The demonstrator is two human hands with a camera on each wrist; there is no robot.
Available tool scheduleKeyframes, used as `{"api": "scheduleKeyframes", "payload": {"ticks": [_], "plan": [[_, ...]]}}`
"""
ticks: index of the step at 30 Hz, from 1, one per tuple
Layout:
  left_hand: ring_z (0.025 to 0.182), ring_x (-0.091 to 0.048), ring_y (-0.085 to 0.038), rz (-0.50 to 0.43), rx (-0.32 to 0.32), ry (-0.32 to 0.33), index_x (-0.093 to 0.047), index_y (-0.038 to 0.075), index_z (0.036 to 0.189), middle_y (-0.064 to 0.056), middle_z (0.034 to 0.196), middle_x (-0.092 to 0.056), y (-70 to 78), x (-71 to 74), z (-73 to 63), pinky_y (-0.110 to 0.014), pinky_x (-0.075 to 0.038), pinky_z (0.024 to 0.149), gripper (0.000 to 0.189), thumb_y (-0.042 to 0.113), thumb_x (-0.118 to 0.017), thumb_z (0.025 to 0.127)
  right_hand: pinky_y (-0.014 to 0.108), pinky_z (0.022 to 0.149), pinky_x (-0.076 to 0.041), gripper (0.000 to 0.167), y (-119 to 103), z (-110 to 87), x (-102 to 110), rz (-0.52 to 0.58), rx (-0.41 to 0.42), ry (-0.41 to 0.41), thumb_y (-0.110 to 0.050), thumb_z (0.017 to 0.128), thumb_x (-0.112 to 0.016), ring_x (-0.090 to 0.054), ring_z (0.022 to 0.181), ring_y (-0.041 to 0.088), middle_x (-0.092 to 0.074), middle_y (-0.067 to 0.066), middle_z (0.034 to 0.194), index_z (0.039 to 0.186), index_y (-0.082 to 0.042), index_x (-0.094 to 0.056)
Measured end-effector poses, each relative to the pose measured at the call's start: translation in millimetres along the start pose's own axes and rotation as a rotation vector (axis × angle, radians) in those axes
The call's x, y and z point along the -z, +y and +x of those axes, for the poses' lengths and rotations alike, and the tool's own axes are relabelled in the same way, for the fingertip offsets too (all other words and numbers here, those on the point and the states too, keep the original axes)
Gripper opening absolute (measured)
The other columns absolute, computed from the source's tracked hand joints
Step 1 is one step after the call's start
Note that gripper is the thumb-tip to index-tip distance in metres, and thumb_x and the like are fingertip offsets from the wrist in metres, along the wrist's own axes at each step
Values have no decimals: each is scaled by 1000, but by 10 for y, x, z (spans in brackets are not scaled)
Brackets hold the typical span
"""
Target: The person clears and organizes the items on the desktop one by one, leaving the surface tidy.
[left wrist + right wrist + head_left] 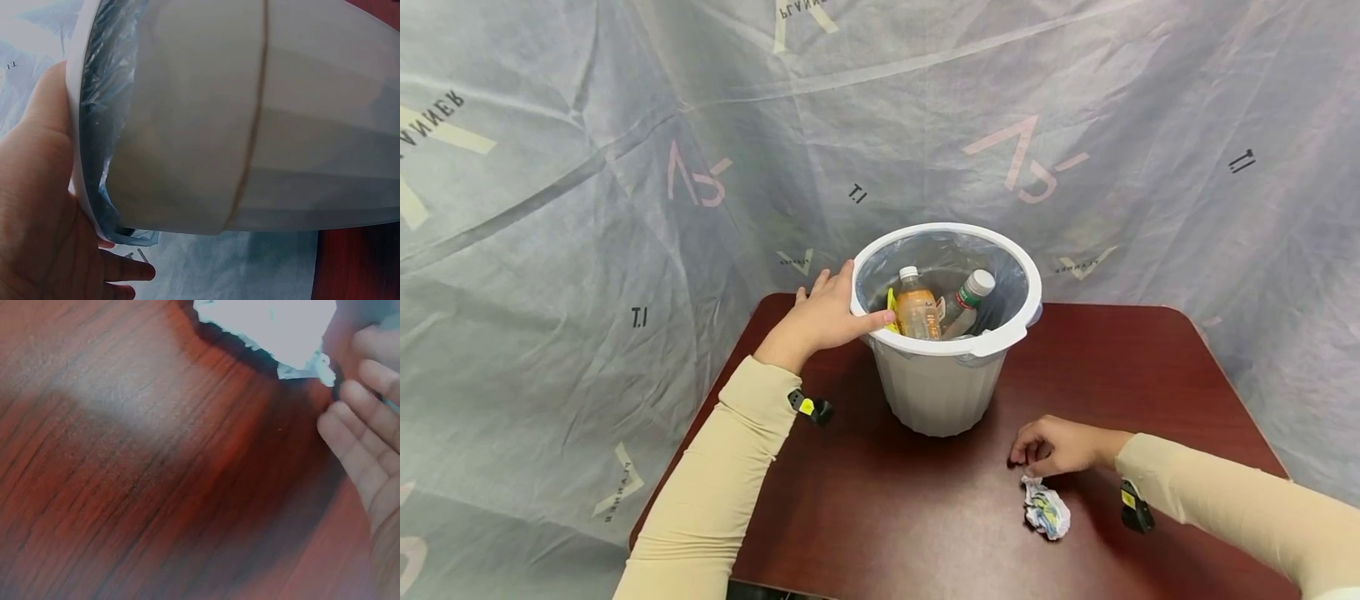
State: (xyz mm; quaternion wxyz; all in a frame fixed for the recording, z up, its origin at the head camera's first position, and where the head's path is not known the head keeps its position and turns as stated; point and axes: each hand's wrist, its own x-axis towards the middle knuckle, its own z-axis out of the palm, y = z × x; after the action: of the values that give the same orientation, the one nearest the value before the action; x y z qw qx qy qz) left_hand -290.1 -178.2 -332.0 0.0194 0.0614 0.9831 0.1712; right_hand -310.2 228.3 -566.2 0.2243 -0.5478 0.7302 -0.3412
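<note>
A pale grey trash can (942, 390) with a white rim and a clear plastic liner stands upright on the table. Inside lie an orange-labelled plastic bottle (917, 312) and a bottle with a white cap and green-red band (973, 292), beside a yellow wrapper (891, 300). My left hand (820, 315) rests on the can's left rim, fingers spread and fairly straight, thumb over the edge. At the right, a crumpled piece of paper (1047, 510) lies on the tabletop. My right hand (1063, 446) is right beside it, fingers loosely bent; whether they touch it, I cannot tell.
The dark red-brown wooden table (865, 517) has rounded far corners. Grey printed sheeting (880, 125) hangs close behind it and along the sides. Some liner bunches out below the can's rim.
</note>
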Motion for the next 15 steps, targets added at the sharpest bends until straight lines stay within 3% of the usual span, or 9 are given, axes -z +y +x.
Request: {"api": "scheduleKeyframes", "payload": {"ticks": [4,8,13,15], "plan": [[156,0,-32,-2,-4,-1,4,12,164,-10,169,-15,6,-4,1,-66,-3,118,128,88,-52,77,36,73,-58,41,-45,-70,25,7,17,0,-22,87,-78,-66,92,24,-68,10,107,123,-5,-68],[156,0,-31,0,-3,0,4,12,164,-9,169,-15,-1,-6,7,-66,-3,118,129,90,-51,76,31,75,-55,62,-67,-113,-10,-57,66,-54,-33,79,-83,-63,95,20,-66,7,110,132,-6,-63],[156,0,-31,-1,-3,3,3,12,164,-10,169,-15,-23,-21,32,-66,-3,118,128,91,-49,76,26,88,-49,83,-117,-134,-79,-211,109,-111,-50,68,-89,-59,104,12,-61,1,121,136,-12,-60],[156,0,-31,-3,0,0,3,12,164,-10,169,-15,-30,-26,37,-66,-2,118,128,90,-50,77,23,90,-47,79,-140,-131,-98,-292,149,-124,-53,67,-88,-58,105,10,-59,-1,121,131,-14,-62]]}}
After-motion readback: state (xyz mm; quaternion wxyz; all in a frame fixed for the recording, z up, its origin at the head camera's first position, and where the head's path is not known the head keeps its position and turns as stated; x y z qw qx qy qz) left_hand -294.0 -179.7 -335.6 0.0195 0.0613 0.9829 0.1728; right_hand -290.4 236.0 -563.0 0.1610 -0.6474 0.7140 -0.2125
